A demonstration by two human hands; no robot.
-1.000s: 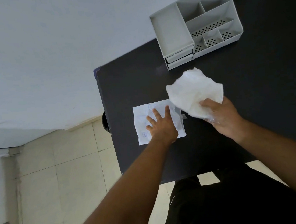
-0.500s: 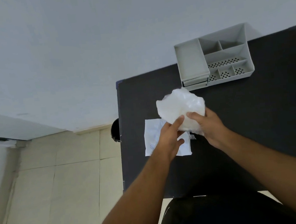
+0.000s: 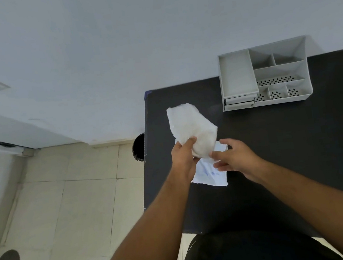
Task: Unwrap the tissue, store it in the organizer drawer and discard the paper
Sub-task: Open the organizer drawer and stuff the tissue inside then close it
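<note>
My left hand (image 3: 182,158) grips the crumpled white tissue (image 3: 191,127) by its lower left edge and holds it upright above the black table (image 3: 285,149). My right hand (image 3: 237,156) is beside it with its fingers spread, fingertips touching the tissue's lower corner. The flat white wrapper paper (image 3: 211,176) with blue print lies on the table under both hands, partly hidden by them. The grey organizer (image 3: 236,74) stands at the back of the table, its small drawers (image 3: 238,101) at the front left, nearly closed.
A dark round bin (image 3: 139,147) sits on the tiled floor against the table's left edge. The white wall runs behind the table. My dark-clothed body is at the near table edge.
My left hand left the paper and took hold of the tissue. My right hand loosened its grip and slid to the tissue's lower corner. The view shifted, so the table sits lower and further right.
</note>
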